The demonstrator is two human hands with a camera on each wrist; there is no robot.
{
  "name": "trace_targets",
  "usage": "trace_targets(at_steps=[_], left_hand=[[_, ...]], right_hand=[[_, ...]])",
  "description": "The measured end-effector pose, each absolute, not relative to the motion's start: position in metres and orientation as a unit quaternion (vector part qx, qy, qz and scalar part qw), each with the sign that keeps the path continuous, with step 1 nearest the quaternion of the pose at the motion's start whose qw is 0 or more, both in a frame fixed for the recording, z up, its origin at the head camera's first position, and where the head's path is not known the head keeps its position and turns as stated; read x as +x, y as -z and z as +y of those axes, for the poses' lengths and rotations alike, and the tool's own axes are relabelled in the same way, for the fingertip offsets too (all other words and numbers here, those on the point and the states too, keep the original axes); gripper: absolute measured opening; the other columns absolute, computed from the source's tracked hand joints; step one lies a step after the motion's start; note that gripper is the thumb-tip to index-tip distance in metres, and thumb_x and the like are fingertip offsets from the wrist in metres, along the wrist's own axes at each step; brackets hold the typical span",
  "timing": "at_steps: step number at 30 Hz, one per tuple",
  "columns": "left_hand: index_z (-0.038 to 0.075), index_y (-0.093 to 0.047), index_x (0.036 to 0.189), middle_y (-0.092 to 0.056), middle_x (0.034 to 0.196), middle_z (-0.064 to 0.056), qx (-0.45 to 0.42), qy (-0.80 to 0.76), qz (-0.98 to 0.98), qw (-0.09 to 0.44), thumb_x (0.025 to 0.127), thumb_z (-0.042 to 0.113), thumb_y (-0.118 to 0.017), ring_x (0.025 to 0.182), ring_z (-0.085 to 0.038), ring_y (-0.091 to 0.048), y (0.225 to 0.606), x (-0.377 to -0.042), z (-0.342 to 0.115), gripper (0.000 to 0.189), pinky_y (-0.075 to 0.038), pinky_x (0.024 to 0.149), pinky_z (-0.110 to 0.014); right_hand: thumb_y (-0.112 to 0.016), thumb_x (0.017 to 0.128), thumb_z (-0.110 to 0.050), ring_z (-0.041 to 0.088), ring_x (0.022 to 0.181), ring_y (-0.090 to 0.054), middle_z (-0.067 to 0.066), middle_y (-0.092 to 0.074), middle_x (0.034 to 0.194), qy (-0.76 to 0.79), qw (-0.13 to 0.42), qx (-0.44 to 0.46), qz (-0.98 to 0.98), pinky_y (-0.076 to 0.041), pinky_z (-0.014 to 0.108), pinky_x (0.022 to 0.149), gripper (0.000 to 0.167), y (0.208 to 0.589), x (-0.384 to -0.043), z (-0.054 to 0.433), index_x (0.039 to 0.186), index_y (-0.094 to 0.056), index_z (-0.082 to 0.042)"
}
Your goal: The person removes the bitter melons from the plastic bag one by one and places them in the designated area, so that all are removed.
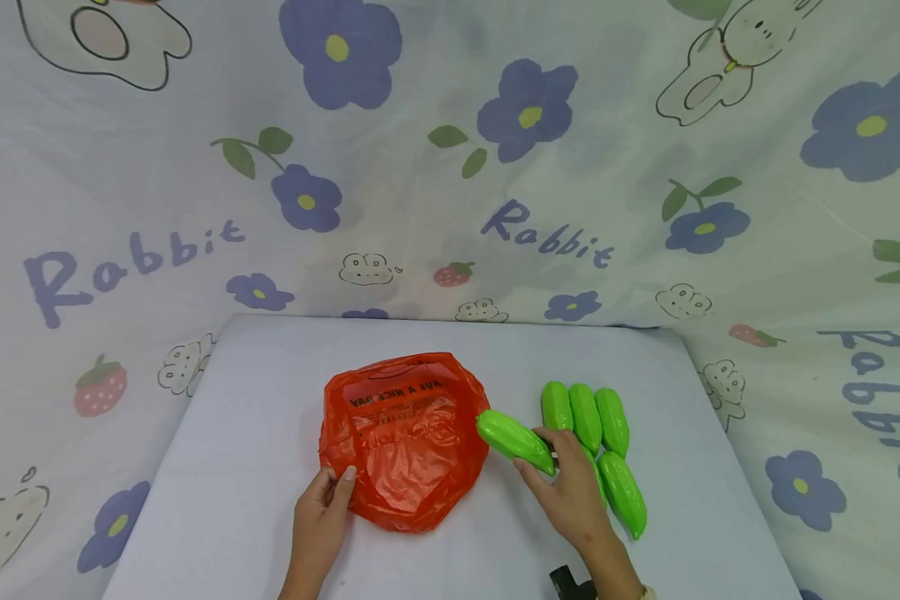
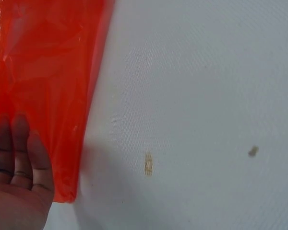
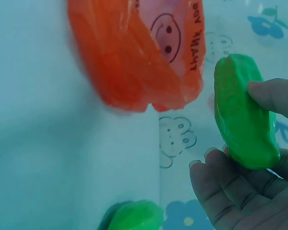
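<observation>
A red plastic bag [image 1: 405,467] with dark printing stands on the white table, its mouth spread wide. My left hand [image 1: 321,518] pinches the bag's near left rim, thumb over the edge. In the left wrist view the fingers [image 2: 20,158] lie against the red plastic. With thumb and fingers my right hand [image 1: 573,498] grips one end of a shiny green toy cucumber [image 1: 512,435]. The cucumber's other end is at the bag's right rim; whether they touch I cannot tell. The right wrist view shows the thumb pressed on the cucumber [image 3: 242,115].
Several more green toy cucumbers [image 1: 611,421] lie in two rows on the right of the white table [image 1: 225,467], partly hidden by my right hand. A printed cloth [image 1: 390,192] hangs behind the table. A black object [image 1: 570,583] sits by my right wrist.
</observation>
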State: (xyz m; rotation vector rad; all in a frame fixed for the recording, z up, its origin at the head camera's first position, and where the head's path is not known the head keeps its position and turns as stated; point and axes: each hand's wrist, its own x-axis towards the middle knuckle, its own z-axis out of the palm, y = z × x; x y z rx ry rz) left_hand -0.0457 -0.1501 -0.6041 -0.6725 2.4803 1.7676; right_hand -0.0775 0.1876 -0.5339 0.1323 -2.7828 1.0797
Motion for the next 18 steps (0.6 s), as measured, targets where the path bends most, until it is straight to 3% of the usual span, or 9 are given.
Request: trace_targets(at_steps=[10,18], left_hand=[[0.006,-0.056,0.102,-0.058,0.090,-0.008,-0.215,-0.573,0.791,0.012,0.106,0.051,-0.057,0.083,-0.019,-0.055,0.605,-0.046,-0.149,0.046,-0.049,0.066,-0.022],[0.006,-0.056,0.101,-0.058,0.088,-0.008,-0.213,-0.573,0.792,0.008,0.107,0.049,-0.057,0.080,-0.018,-0.055,0.606,-0.047,-0.149,0.044,-0.048,0.064,-0.023]], right_hand=[[-0.085,0.090,-0.021,0.025,0.106,-0.067,0.012,-0.069,0.120,-0.360,0.051,-0.026,-0.931,-0.057,0.047,0.087,0.053,0.545,-0.063,0.207,0.132,-0.062,0.000],[-0.085,0.091,-0.034,0.020,0.092,-0.062,0.008,-0.068,0.104,-0.329,0.056,-0.088,-0.939,-0.053,0.039,0.077,0.051,0.556,-0.048,0.216,0.121,-0.065,0.002]])
